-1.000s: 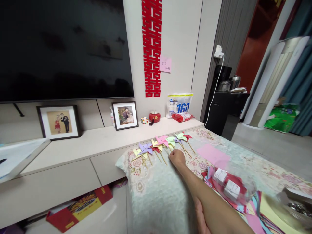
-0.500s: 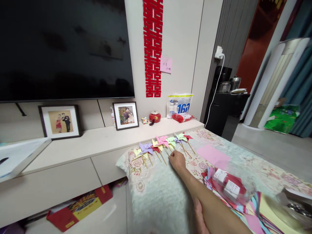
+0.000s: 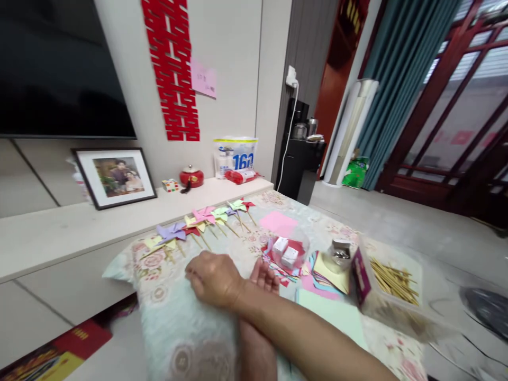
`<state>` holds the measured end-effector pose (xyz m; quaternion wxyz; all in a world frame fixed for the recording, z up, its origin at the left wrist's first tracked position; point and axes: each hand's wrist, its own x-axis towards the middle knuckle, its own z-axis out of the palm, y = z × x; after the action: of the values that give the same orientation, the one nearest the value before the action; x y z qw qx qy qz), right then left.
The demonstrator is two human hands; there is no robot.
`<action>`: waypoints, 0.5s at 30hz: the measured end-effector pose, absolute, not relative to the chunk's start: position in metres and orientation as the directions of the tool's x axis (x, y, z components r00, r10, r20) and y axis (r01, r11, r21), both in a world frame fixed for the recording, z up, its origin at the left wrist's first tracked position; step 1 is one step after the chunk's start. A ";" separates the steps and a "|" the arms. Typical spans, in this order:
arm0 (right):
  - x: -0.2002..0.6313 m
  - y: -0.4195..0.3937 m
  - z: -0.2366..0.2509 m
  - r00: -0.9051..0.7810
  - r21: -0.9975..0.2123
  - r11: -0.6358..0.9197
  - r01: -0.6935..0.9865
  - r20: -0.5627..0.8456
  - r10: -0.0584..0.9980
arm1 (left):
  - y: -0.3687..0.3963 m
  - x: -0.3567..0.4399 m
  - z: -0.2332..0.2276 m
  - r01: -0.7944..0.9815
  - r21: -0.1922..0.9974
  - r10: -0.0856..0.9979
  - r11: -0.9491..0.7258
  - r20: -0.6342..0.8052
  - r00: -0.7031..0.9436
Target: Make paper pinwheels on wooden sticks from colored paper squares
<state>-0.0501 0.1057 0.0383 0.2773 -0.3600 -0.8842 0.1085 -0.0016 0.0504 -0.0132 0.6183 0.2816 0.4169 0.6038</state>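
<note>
A row of paper pinwheels (image 3: 204, 215) in purple, yellow, pink, green and red lies on the flowered tablecloth, their wooden sticks pointing toward me. My right hand (image 3: 214, 278) hovers just in front of their sticks, back up, fingers curled in. Nothing sticks out of it, though its palm is hidden. My left hand (image 3: 265, 276) lies beneath and beyond my right forearm, palm up, its fingers loosely bent and apart with nothing in them. To its right is a clear round tub (image 3: 297, 246) with small white boxes on coloured paper strips.
Pink sheet (image 3: 278, 224), pale green sheet (image 3: 333, 315) and yellow paper squares (image 3: 331, 272) lie on the table. A small box of metal pieces (image 3: 340, 253) stands near a plastic bin (image 3: 377, 309) of wooden sticks (image 3: 395, 280). A cabinet (image 3: 119, 230) borders the far side.
The view has swung right, bringing the stick bin into sight. My right hand has drawn back from the pinwheel sticks. My left hand now shows its fingers beyond the right forearm.
</note>
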 end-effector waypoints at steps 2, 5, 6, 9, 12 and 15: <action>-0.030 0.070 0.037 -0.708 -0.268 0.811 0.521 0.395 0.585 | 0.052 -0.001 -0.018 -0.560 0.821 0.979 0.108 -0.184 -0.082; 0.012 0.018 0.029 -0.804 -0.170 0.880 0.444 0.359 0.475 | 0.054 0.002 -0.024 -0.638 0.763 0.973 0.099 -0.209 -0.099; 0.029 0.002 0.025 -0.826 -0.194 0.898 0.395 0.354 0.439 | 0.053 0.003 -0.025 -0.664 0.741 0.970 0.101 -0.223 -0.102; 0.083 -0.038 0.011 -0.822 -0.300 0.875 0.381 0.323 0.469 | 0.050 0.009 -0.026 -0.821 0.567 0.963 0.072 -0.255 -0.091; 0.134 -0.069 0.006 -0.798 -0.321 0.866 0.383 0.357 0.485 | 0.044 0.017 -0.022 -0.828 0.555 0.972 0.074 -0.227 -0.066; 0.177 -0.089 0.012 -0.619 -0.492 0.712 0.501 0.372 0.692 | 0.039 0.025 -0.020 -0.702 0.698 0.979 0.140 -0.206 -0.010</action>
<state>0.1773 -0.0888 0.0120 0.2764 -0.3379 -0.8830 0.1726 0.0254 0.0386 -0.0198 0.6737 0.2029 0.3405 0.6238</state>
